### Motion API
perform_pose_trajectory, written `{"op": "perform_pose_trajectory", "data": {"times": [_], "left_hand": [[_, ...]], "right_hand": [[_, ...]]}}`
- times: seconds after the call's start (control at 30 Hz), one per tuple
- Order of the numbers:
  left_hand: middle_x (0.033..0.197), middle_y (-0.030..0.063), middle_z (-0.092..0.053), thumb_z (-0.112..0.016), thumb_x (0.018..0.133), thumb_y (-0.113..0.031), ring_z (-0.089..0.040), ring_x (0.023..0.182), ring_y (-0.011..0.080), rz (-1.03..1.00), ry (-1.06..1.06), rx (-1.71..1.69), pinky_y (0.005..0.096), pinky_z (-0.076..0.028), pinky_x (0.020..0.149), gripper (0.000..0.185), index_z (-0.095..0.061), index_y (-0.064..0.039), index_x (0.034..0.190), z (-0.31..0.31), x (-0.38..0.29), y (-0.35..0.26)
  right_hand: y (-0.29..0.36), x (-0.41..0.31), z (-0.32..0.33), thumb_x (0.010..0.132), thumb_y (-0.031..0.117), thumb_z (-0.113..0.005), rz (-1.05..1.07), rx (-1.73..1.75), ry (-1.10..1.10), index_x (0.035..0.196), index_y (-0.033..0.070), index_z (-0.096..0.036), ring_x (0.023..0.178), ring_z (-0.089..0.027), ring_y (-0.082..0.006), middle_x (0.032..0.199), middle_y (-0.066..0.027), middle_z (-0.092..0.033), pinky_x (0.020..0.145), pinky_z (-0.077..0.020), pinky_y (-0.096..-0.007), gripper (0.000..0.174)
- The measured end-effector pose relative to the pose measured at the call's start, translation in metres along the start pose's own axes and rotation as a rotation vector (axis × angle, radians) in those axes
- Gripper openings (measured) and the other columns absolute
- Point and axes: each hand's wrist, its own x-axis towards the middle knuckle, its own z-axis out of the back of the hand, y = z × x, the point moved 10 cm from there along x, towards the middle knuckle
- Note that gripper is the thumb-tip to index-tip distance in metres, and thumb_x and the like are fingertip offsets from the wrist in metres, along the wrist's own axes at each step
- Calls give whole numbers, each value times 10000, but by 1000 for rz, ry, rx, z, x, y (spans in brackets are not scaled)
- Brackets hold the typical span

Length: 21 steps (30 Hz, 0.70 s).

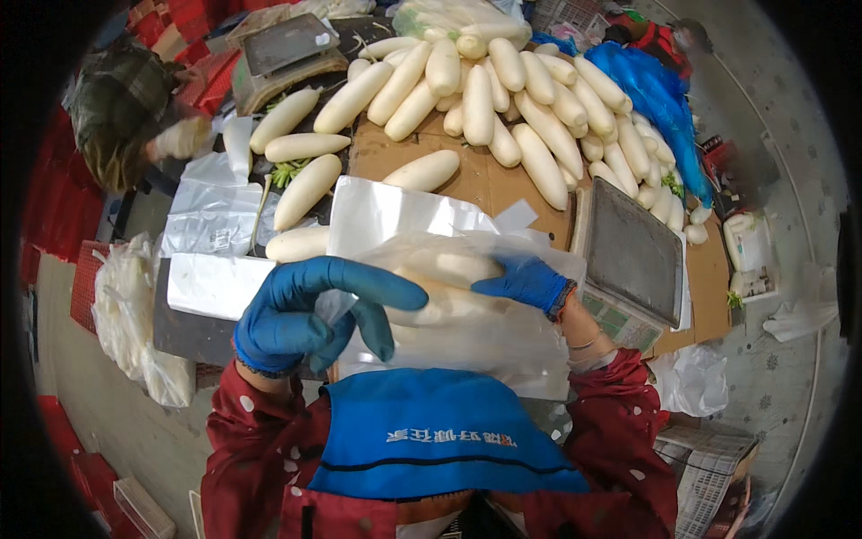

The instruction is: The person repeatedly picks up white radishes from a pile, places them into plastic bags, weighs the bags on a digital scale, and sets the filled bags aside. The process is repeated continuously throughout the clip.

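My left hand (296, 316), in a blue glove, pinches the edge of a clear plastic bag (498, 347) near its left end. Inside that bag lie several white radishes (461, 269), blurred by the film. My right hand (528, 281), also gloved, reaches into the bag from the right, its fingers around the end of the uppermost radish. Under the bag are white plastic sheets or flat bags (404, 205). Just beyond them a single loose radish (424, 170) rests on brown cardboard (377, 151).
A large heap of radishes (478, 101) spreads across the far side. A weighing scale (633, 249) stands at right, another (289, 47) at far left. Flat plastic bags (212, 202) lie left. A co-worker's arm (178, 138) shows at left; another person (653, 44) is far right.
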Motion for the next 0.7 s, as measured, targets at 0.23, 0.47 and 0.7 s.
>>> {"op": "perform_pose_trajectory", "data": {"times": [0.23, 0.47, 0.7], "left_hand": [[677, 133, -642, -656, 796, -516, -460, 368, 75, 83, -94, 279, 173, -366, 359, 751, -568, 161, 1109, -6, 13, -18], [947, 132, -661, -492, 960, -287, -608, 652, 96, -361, 187, 608, 169, -478, 559, 444, -540, 64, 1227, -62, 94, -86], [983, 134, -655, -490, 935, -164, -596, 741, 173, -383, 149, 126, 237, -471, 615, 238, -597, 20, 1042, -129, 261, -144]], "right_hand": [[10, -130, 45, 918, 466, -499, -181, -751, 153, 875, 62, -677, 834, -623, -377, 849, -187, -654, 804, -481, -438, 443], [137, -228, 130, 830, 467, -645, 277, -1252, -281, 546, 127, -624, 613, -532, -288, 582, -99, -550, 600, -436, -398, 444], [170, -297, 270, 871, 266, -630, 178, -1747, -641, 864, 59, -687, 745, -530, -314, 763, -116, -592, 723, -447, -405, 214]]}}
